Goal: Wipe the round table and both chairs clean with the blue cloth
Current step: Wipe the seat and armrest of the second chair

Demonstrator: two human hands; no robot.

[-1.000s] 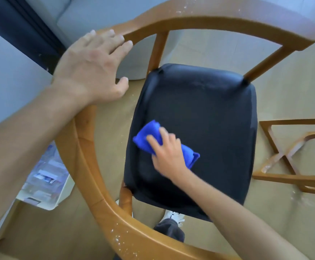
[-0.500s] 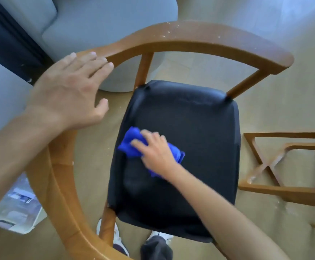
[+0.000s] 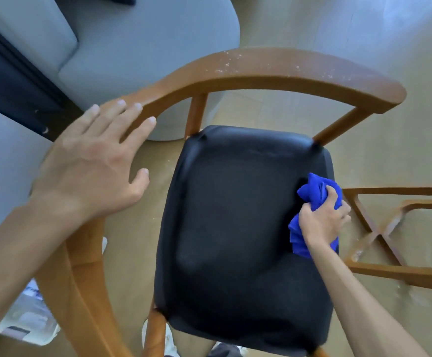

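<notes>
A wooden chair with a curved backrest rail (image 3: 274, 70) and a black padded seat (image 3: 235, 222) stands below me. White specks dot the top of the rail. My left hand (image 3: 94, 166) rests flat on the rail's left bend, fingers straight. My right hand (image 3: 323, 222) grips the bunched blue cloth (image 3: 318, 191) at the seat's right edge, fingers curled round it. Part of the cloth hangs out below my wrist.
A grey sofa (image 3: 137, 47) sits behind the chair at the upper left. A wooden cross-shaped frame (image 3: 379, 228) lies on the pale wood floor to the right. A white box (image 3: 27, 323) stands at the lower left. My shoes (image 3: 168, 341) show under the seat's front.
My right hand has swept the blue cloth from the seat's left side across to its right edge and bunched it up. My left hand stays on the rail.
</notes>
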